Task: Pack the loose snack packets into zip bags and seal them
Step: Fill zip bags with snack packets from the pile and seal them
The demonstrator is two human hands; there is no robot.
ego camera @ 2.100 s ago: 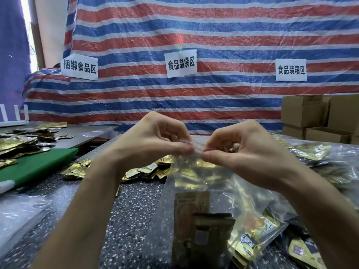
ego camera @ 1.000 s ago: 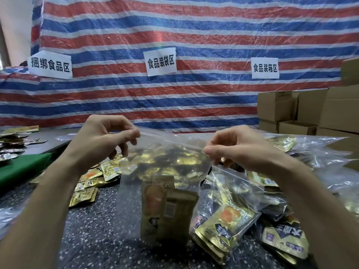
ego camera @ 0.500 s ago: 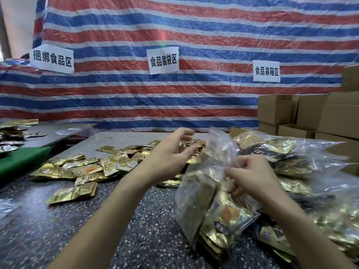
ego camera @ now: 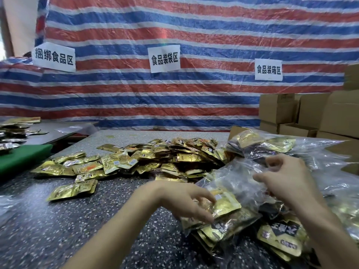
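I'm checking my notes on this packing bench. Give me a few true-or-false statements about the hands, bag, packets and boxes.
1. The left hand and right hand both hold the filled zip bag. True.
2. The loose snack packets are piled to the right of that bag. False: the pile lies to its left.
3. Three paper signs hang on the striped tarp. True.
4. The cardboard boxes stand at the left edge. False: they stand at the right.
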